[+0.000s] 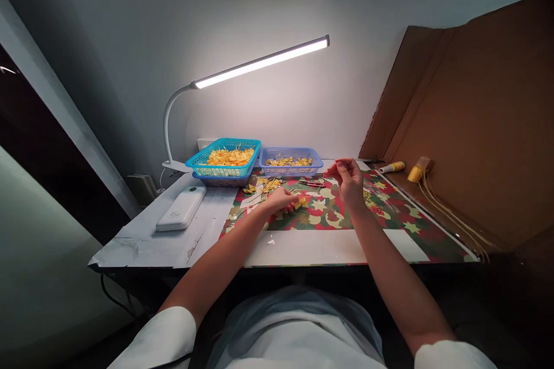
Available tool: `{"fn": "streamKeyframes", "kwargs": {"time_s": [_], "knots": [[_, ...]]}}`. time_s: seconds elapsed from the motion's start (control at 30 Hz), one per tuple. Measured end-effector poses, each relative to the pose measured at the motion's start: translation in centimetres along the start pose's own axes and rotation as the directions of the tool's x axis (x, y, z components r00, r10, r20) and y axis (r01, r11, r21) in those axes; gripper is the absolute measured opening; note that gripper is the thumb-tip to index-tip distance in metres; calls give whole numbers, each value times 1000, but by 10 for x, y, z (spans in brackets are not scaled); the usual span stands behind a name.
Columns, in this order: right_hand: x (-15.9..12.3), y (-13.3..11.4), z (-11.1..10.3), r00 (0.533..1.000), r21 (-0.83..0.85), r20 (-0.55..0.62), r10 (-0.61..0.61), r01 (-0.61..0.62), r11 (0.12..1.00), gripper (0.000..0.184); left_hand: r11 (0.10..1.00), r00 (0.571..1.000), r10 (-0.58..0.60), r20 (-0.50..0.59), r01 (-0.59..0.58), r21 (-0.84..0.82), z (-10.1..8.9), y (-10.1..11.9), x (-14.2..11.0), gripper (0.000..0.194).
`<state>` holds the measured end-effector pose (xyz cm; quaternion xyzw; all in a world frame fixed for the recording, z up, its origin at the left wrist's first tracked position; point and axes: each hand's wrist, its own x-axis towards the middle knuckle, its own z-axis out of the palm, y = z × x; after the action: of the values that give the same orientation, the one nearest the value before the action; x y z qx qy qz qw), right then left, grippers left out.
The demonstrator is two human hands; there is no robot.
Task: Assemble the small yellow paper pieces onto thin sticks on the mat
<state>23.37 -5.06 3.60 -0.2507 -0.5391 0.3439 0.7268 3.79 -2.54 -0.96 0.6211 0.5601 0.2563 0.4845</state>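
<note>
My left hand (280,200) is low over the patterned cloth, its fingers closed on a small yellow leaf-shaped piece (302,203). To its right and higher up, my right hand (350,177) is raised with thumb and fingertips pinched together. Whatever is in that pinch is too fine to make out. More yellow leaf-shaped pieces (269,184) with thin stems lie just beyond my left hand. Between the hands and farther back rests a small dark-handled tool (312,184), its kind unclear.
At the back stand a turquoise basket (194,169) of pale yellow pieces and a lilac basket (292,172) of darker yellow ones. A white power bank (182,209) lies left, under a lit clamp lamp (264,62). Cardboard (471,115) walls the right side, near a yellow-and-white tube (393,167).
</note>
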Motion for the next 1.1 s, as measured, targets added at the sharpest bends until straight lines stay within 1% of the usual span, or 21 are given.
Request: {"fn": "streamKeyframes", "kwargs": {"time_s": [0.1, 0.27, 0.37, 0.5, 0.63, 0.7, 0.77, 0.8, 0.83, 0.87, 0.9, 0.93, 0.97, 1.0, 1.03, 1.07, 1.1], "knots": [[1, -6, 1, 1000, 2, -19, -20, 20, 1000, 9, 1000, 1000, -10, -8, 10, -8, 1, 0, -1, 13], [2, -12, -2, 999, -30, -2, -39, 39, 999, 10, 1000, 1000, -13, -19, 13, -18, 2, 1, -2, 14], [2, -15, -2, 999, -45, -7, -49, 49, 998, 11, 999, 1000, 4, -27, -3, 43, 2, 0, -2, 14], [1, -20, 1, 996, -93, -30, -85, 82, 992, 14, 992, 997, 55, -50, -49, 118, 4, -6, 1, 13], [1, -20, 6, 992, -134, -36, -118, 112, 985, 15, 981, 994, 90, -67, -77, 180, 7, -7, 3, 14], [2, -16, 9, 995, -130, -18, -97, 94, 987, 16, 979, 995, 73, -74, -57, 198, 5, -6, 1, 19], [4, -11, 12, 998, -119, 27, -48, 51, 992, 17, 979, 995, 63, -71, -48, 197, -1, -3, -1, 23], [4, -8, 14, 998, -113, 53, -20, 26, 993, 18, 979, 994, 78, -82, -61, 193, -6, -1, -2, 23], [5, -5, 16, 997, -105, 78, 7, 1, 994, 19, 977, 987, 119, -111, -97, 191, -11, 1, -3, 23], [6, -2, 19, 994, -94, 102, 32, -23, 995, 20, 970, 969, 183, -167, -151, 189, -16, 3, -4, 28], [7, 0, 22, 991, -77, 125, 54, -45, 996, 21, 956, 938, 269, -220, -231, 183, -21, 5, -5, 35], [8, 2, 25, 986, -57, 151, 77, -69, 996, 22, 930, 902, 360, -239, -325, 173, -24, 8, -5, 42], [9, 4, 28, 978, -38, 181, 100, -94, 995, 23, 894, 866, 446, -226, -420, 153, -25, 10, -6, 47], [10, 6, 32, 970, -22, 213, 121, -119, 993, 24, 855, 838, 518, -172, -504, 119, -24, 12, -7, 48], [11, 8, 35, 961, -8, 239, 139, -141, 990, 25, 825, 821, 565, -83, -560, 74, -22, 13, -7, 46], [11, 11, 38, 955, 5, 254, 151, -157, 988, 26, 812, 812, 583, -5, -583, 25, -19, 15, -7, 41], [12, 14, 40, 954, 16, 255, 156, -166, 986, 27, 816, 814, 577, 58, -577, -29, -15, 16, -7, 36]]}}
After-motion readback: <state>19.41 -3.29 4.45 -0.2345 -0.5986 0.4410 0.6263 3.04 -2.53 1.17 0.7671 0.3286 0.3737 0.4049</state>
